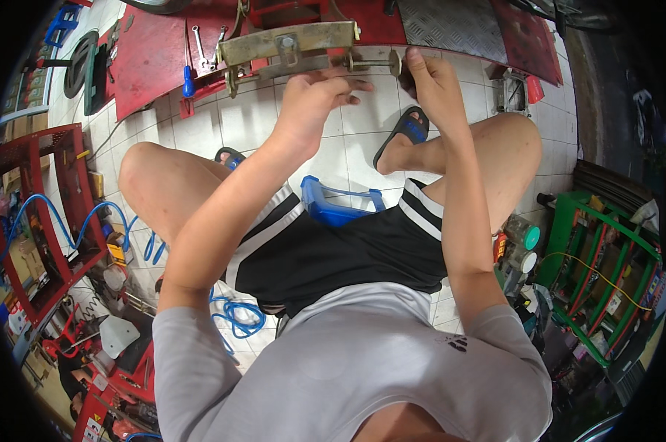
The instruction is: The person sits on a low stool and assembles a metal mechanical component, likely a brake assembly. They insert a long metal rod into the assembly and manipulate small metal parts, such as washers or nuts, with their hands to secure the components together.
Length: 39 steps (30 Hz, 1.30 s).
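Observation:
A worn metal bracket (pixel 285 46) is fixed to a red stand above the floor ahead of me. From its right side sticks out a short metal rod with a round flat end (pixel 395 63). My right hand (pixel 434 79) closes on that round end, thumb on top and the darkened fingers partly hidden below. Just under the bracket, my left hand (pixel 314 103) is open, with loosely bent fingers pointing right toward the rod. Some of its fingertips look dirty, and nothing shows in it.
Beyond the hands lies a red platform (pixel 152 62) carrying wrenches (pixel 200 48) and a blue-handled screwdriver (pixel 188 82). A blue stool (pixel 336 214) is between my legs. A red rack (pixel 53 214) stands left, a green rack (pixel 605 272) right. A blue hose (pixel 237 317) coils on the tiles.

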Available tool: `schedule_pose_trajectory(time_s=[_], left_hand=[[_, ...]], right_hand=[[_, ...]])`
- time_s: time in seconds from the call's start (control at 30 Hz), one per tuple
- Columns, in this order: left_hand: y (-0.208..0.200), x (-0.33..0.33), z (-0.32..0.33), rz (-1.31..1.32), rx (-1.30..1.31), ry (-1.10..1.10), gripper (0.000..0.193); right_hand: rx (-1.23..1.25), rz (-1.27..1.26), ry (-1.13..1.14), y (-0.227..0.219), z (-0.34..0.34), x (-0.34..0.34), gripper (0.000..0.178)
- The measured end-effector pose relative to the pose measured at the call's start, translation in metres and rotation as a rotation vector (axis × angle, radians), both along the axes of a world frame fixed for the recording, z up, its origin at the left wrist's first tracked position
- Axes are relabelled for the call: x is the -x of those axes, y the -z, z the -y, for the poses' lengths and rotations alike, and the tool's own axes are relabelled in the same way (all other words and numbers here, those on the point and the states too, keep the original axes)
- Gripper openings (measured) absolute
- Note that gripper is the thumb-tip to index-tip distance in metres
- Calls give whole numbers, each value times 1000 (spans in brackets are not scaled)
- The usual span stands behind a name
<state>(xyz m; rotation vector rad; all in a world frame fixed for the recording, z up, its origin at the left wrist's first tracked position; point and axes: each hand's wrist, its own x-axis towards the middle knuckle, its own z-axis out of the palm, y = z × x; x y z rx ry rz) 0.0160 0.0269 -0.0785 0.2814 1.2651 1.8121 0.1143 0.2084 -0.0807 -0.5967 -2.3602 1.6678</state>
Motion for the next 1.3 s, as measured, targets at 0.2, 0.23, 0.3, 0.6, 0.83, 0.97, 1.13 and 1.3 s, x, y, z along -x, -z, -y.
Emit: schedule_pose_trajectory(time_s=[0.2,0.23,0.3,0.6,0.83,0.97,1.13,1.3], left_hand=[[7,-5,2,-39,-106,-197,22],[7,-6,2,-43,-124,-214,21],[9,-6,1,-31,-130,-232,21],[8,-8,0,-131,-51,-238,19],[7,-10,-5,-225,7,-203,20],[17,-8,-6,-297,-16,-192,21],[19,-8,-10,-307,-21,-238,15],[21,-5,-5,-428,-3,-201,18]], right_hand=[[37,-43,-49,-1,6,2,23],[56,54,-104,1,-2,0,23],[178,105,-17,-1,-6,0,22],[53,123,-41,0,-1,3,35],[64,76,-26,1,1,0,37],[133,-78,-43,-8,9,-1,34],[-76,42,-52,4,0,2,34],[-85,-126,-91,-2,7,2,38]])
